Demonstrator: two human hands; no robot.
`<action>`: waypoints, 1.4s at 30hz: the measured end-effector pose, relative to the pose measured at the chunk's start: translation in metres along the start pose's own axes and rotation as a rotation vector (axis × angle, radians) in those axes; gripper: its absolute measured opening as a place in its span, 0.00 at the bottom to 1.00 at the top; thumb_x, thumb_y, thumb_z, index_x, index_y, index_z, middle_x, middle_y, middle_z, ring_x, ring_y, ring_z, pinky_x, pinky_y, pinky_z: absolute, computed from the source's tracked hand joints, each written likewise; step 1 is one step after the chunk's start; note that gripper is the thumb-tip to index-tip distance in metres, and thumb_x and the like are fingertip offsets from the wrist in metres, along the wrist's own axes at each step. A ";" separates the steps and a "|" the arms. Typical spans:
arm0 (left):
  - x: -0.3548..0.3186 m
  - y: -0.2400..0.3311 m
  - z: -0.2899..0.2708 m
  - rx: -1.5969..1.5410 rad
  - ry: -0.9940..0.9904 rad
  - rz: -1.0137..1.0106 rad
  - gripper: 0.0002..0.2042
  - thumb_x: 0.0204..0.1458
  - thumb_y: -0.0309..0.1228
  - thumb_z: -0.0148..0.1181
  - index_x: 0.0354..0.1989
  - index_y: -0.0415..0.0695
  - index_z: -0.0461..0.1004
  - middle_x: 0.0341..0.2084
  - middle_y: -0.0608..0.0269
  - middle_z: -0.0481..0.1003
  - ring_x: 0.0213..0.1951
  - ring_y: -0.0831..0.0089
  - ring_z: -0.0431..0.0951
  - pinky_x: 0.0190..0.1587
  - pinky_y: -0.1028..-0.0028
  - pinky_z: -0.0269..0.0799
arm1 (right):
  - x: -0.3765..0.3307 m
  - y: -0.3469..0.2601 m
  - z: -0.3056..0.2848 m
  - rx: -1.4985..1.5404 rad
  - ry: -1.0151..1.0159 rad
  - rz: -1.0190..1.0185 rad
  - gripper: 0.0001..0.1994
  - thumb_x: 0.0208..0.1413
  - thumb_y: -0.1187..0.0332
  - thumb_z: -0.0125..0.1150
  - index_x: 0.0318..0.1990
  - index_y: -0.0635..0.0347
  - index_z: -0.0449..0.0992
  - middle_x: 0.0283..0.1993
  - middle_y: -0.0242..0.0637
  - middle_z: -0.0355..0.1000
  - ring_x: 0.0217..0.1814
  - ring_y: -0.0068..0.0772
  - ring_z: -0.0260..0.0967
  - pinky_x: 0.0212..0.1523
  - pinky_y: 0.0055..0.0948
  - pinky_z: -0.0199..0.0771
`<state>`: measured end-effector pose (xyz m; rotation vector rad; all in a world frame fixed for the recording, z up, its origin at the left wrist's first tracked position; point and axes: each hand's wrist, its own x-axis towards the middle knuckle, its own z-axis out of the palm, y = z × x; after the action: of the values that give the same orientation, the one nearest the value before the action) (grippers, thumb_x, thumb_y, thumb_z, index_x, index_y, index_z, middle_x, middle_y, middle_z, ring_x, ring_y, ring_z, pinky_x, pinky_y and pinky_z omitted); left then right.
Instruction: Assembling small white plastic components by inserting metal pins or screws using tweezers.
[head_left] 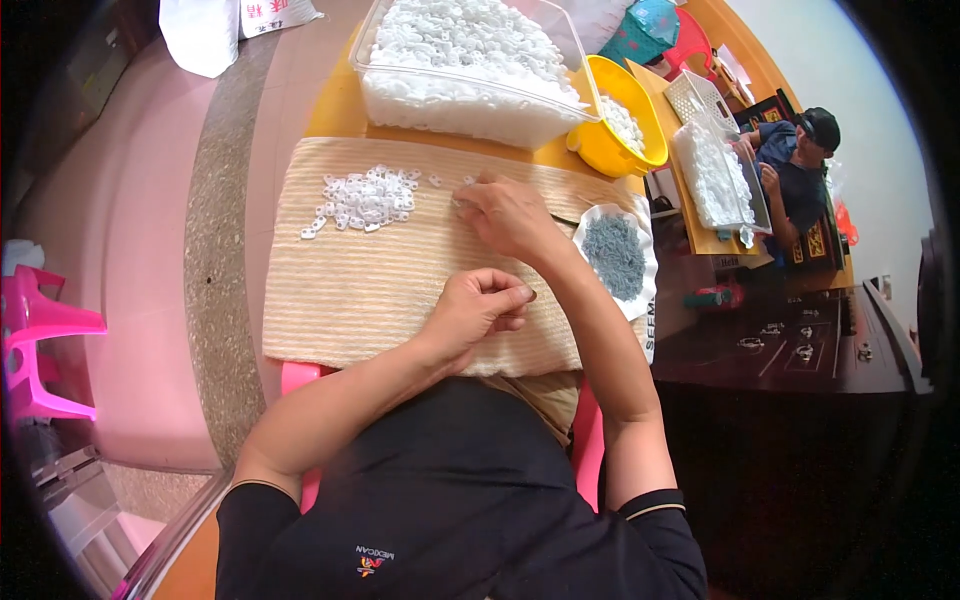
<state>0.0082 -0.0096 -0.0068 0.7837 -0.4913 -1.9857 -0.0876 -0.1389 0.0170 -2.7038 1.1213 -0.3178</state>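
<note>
Small white pieces [370,198], far left on striped cloth [345,290]: likely light, stiff, slick, best edge-pinched; left hand [475,312] fingertips together, right hand [510,212] fingers curled down, grip unclear.

"How is your left hand [472,312]?"

"Curled near my body — thumb and forefinger pinched together, my left forearm [352,394] slanting in from the left."

"And your right hand [514,218]?"

"Farther forward, back upward, fingers bent and pointing left — my fingertips are too blurred to read. My right forearm [598,322] angles across."
</note>
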 end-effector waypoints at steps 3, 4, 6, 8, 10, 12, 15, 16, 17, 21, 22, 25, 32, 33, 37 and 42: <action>-0.002 0.002 0.003 -0.005 0.028 -0.008 0.04 0.54 0.26 0.61 0.33 0.39 0.74 0.26 0.66 0.75 0.27 0.80 0.74 0.32 0.81 0.74 | 0.004 -0.003 0.001 -0.056 -0.072 0.045 0.10 0.52 0.66 0.58 0.41 0.55 0.79 0.38 0.43 0.73 0.41 0.49 0.72 0.41 0.41 0.71; -0.003 0.003 0.002 -0.005 0.030 -0.007 0.04 0.54 0.26 0.61 0.33 0.39 0.74 0.26 0.66 0.75 0.27 0.80 0.74 0.32 0.81 0.74 | 0.004 -0.004 0.001 -0.066 -0.067 0.047 0.09 0.52 0.66 0.59 0.40 0.55 0.79 0.38 0.43 0.73 0.40 0.49 0.72 0.41 0.42 0.71; -0.003 0.003 0.002 -0.005 0.029 -0.006 0.04 0.54 0.26 0.61 0.34 0.39 0.75 0.26 0.66 0.75 0.27 0.80 0.74 0.32 0.81 0.75 | 0.002 -0.005 0.002 -0.078 -0.061 0.051 0.09 0.52 0.66 0.59 0.40 0.55 0.79 0.38 0.42 0.73 0.40 0.49 0.72 0.40 0.42 0.71; -0.003 0.004 0.001 -0.041 0.050 0.003 0.04 0.55 0.26 0.60 0.36 0.40 0.74 0.30 0.64 0.76 0.30 0.79 0.75 0.33 0.79 0.76 | -0.005 -0.001 0.006 0.028 0.140 -0.015 0.07 0.51 0.68 0.61 0.37 0.56 0.79 0.36 0.42 0.73 0.36 0.48 0.73 0.36 0.41 0.72; -0.001 0.005 -0.002 -0.070 0.069 0.030 0.04 0.55 0.27 0.60 0.37 0.40 0.74 0.30 0.64 0.76 0.30 0.79 0.75 0.34 0.79 0.76 | -0.014 -0.001 0.003 0.116 0.222 0.000 0.06 0.50 0.70 0.62 0.35 0.58 0.79 0.34 0.42 0.73 0.33 0.47 0.72 0.33 0.39 0.71; 0.001 0.009 -0.003 -0.099 0.089 0.054 0.05 0.56 0.27 0.59 0.38 0.40 0.74 0.30 0.64 0.76 0.30 0.79 0.75 0.34 0.79 0.77 | -0.026 -0.004 -0.005 0.315 0.294 0.061 0.05 0.49 0.72 0.63 0.34 0.59 0.79 0.29 0.42 0.71 0.31 0.46 0.71 0.31 0.38 0.70; -0.001 0.017 -0.003 -0.125 0.197 0.137 0.07 0.58 0.31 0.56 0.38 0.41 0.73 0.29 0.65 0.75 0.30 0.79 0.74 0.34 0.79 0.74 | -0.048 -0.021 -0.017 0.475 0.314 0.182 0.05 0.50 0.74 0.64 0.35 0.64 0.78 0.28 0.41 0.71 0.28 0.36 0.71 0.28 0.29 0.70; -0.002 0.018 -0.002 -0.124 0.193 0.135 0.07 0.58 0.31 0.56 0.38 0.41 0.73 0.29 0.65 0.75 0.30 0.79 0.74 0.34 0.79 0.74 | -0.055 -0.024 -0.019 0.484 0.330 0.154 0.05 0.50 0.75 0.64 0.35 0.64 0.78 0.29 0.41 0.72 0.28 0.35 0.71 0.27 0.28 0.70; -0.003 0.018 -0.001 -0.156 0.174 0.142 0.08 0.59 0.33 0.56 0.38 0.41 0.73 0.31 0.65 0.76 0.31 0.79 0.74 0.35 0.79 0.74 | -0.061 -0.027 -0.022 0.492 0.346 0.125 0.05 0.49 0.76 0.64 0.34 0.65 0.78 0.29 0.41 0.72 0.27 0.34 0.72 0.27 0.26 0.70; -0.005 0.016 0.002 -0.171 0.109 0.161 0.10 0.60 0.36 0.55 0.39 0.42 0.75 0.33 0.66 0.76 0.35 0.79 0.74 0.39 0.76 0.73 | -0.080 -0.030 -0.016 0.438 0.470 0.002 0.07 0.47 0.81 0.63 0.35 0.64 0.77 0.31 0.41 0.72 0.28 0.36 0.74 0.27 0.28 0.73; -0.005 0.016 0.002 -0.168 0.103 0.157 0.10 0.60 0.36 0.55 0.39 0.42 0.75 0.33 0.66 0.76 0.35 0.79 0.74 0.39 0.76 0.73 | -0.083 -0.032 -0.016 0.434 0.474 0.007 0.07 0.47 0.81 0.63 0.35 0.64 0.77 0.31 0.41 0.72 0.28 0.36 0.74 0.27 0.28 0.73; -0.005 0.016 0.003 -0.150 0.105 0.114 0.09 0.60 0.35 0.55 0.38 0.43 0.76 0.33 0.66 0.76 0.35 0.78 0.75 0.39 0.76 0.73 | -0.092 -0.037 -0.015 0.409 0.502 0.012 0.09 0.47 0.82 0.64 0.38 0.63 0.77 0.32 0.39 0.73 0.29 0.30 0.73 0.26 0.24 0.72; -0.001 0.010 -0.003 -0.119 0.076 0.098 0.06 0.58 0.31 0.56 0.37 0.43 0.75 0.29 0.68 0.76 0.31 0.80 0.75 0.38 0.77 0.75 | -0.106 -0.038 -0.004 0.503 0.514 0.059 0.11 0.49 0.83 0.61 0.41 0.64 0.76 0.37 0.39 0.71 0.30 0.25 0.71 0.27 0.20 0.71; -0.002 0.011 -0.003 -0.111 0.088 0.094 0.05 0.58 0.31 0.57 0.37 0.43 0.76 0.28 0.68 0.76 0.30 0.80 0.75 0.36 0.77 0.75 | -0.109 -0.039 -0.004 0.496 0.517 0.071 0.11 0.49 0.83 0.61 0.41 0.64 0.76 0.37 0.39 0.71 0.30 0.25 0.71 0.27 0.20 0.71; -0.003 0.009 0.000 -0.092 0.097 0.069 0.04 0.57 0.29 0.57 0.35 0.42 0.75 0.27 0.67 0.76 0.30 0.79 0.76 0.36 0.77 0.77 | -0.122 -0.043 -0.011 0.570 0.501 0.114 0.11 0.48 0.81 0.62 0.41 0.63 0.76 0.38 0.42 0.71 0.33 0.39 0.72 0.32 0.30 0.73; -0.006 0.013 0.007 -0.078 0.093 0.066 0.03 0.56 0.26 0.57 0.34 0.41 0.73 0.31 0.60 0.78 0.32 0.76 0.78 0.38 0.75 0.78 | -0.149 -0.042 -0.028 0.446 0.493 0.130 0.11 0.49 0.84 0.61 0.41 0.66 0.76 0.37 0.39 0.71 0.32 0.25 0.69 0.29 0.21 0.69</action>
<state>0.0134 -0.0109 0.0087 0.7967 -0.3782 -1.8867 -0.1699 -0.0063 0.0371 -2.1995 1.1587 -1.1099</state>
